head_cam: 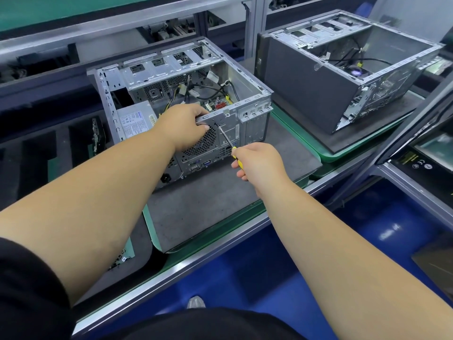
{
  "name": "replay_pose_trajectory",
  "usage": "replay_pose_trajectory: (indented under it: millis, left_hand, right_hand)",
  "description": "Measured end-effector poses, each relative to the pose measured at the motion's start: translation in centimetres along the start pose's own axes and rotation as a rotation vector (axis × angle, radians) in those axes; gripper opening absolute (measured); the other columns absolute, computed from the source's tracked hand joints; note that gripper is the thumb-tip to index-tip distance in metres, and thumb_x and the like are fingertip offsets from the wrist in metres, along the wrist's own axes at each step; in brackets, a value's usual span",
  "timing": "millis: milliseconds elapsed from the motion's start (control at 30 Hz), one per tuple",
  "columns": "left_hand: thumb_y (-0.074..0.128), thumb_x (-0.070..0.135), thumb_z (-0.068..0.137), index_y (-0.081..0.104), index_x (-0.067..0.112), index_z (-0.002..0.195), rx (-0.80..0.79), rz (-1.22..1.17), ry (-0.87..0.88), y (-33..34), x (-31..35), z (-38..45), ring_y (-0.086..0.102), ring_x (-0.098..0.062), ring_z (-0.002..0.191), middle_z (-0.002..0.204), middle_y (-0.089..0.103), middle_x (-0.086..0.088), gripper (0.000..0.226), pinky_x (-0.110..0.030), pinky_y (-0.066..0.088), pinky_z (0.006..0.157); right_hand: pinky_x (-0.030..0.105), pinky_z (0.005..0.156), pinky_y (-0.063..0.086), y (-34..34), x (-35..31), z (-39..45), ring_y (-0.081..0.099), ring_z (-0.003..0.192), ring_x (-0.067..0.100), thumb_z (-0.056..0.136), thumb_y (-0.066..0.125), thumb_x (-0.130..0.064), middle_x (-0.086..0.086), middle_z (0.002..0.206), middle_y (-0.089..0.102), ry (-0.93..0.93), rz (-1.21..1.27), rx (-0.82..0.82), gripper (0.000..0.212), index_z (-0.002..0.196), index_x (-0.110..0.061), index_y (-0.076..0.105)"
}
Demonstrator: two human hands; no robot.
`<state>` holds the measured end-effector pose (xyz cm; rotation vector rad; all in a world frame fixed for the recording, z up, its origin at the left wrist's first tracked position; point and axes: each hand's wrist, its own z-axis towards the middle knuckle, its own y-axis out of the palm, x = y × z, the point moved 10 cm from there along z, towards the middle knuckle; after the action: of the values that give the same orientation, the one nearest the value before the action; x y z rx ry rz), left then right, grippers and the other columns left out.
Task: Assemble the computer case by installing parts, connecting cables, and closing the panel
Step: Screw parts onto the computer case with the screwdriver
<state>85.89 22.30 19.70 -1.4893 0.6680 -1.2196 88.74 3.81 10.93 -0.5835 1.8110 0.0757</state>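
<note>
An open computer case [186, 99] is seen lying on its side on a grey mat [208, 200], its rear panel turned toward the person and its uncovered side facing up. The upper rear edge of the case is gripped by the left hand [182, 127], whose fingers are curled over the metal rim above the round fan grille [202, 144] while the thumb lies against the rear panel. A screwdriver [229, 143] with a yellow handle is held in the right hand [261, 165], the fingers being wrapped round the handle; that hand is kept just in front of the rear panel, below and to the right of the left hand. The thin shaft is angled up and to the left, and its tip is set against the rear panel just beside the left thumb. Inside the case a power supply [136, 120], loose cables [196, 90] and part of a motherboard [218, 104] can be made out. A second open case [343, 69] is seen on another mat, well apart to the right.
</note>
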Motion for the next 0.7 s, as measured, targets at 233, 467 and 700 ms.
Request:
replay_pose_trajectory:
  millis: [233,467,700]
  left_hand:
    - [0.062,0.028,0.091,0.061,0.025,0.128,0.014,-0.026,-0.006,-0.05,-0.14,-0.02,0.057,-0.024,0.113,0.122,0.066,-0.001,0.037,-0.030,0.043,0.090]
    - [0.064,0.029,0.090,0.061,0.028,0.128,0.033,-0.057,-0.011,-0.22,-0.32,-0.09,0.054,-0.023,0.121,0.129,0.063,0.000,0.039,-0.034,0.045,0.097]
    - [0.067,0.029,0.088,0.061,0.029,0.127,0.052,-0.093,-0.031,-0.29,-0.58,-0.08,0.057,-0.020,0.115,0.124,0.064,0.002,0.039,-0.030,0.044,0.092]
  right_hand:
    - [0.031,0.057,0.050,-0.08,-0.26,-0.07,0.054,0.038,0.003,0.088,0.059,-0.029,-0.014,0.056,0.067,-0.013,0.004,0.001,0.016,0.078,-0.021,0.068]
    - [0.032,0.058,0.051,-0.13,-0.19,-0.31,0.054,0.038,0.002,0.089,0.059,-0.028,-0.015,0.054,0.066,-0.002,0.010,-0.001,0.014,0.081,-0.021,0.068]
    - [0.032,0.061,0.053,-0.23,-0.45,-0.36,0.055,0.038,0.003,0.090,0.059,-0.028,-0.016,0.054,0.066,0.000,-0.001,0.003,0.014,0.080,-0.022,0.067]
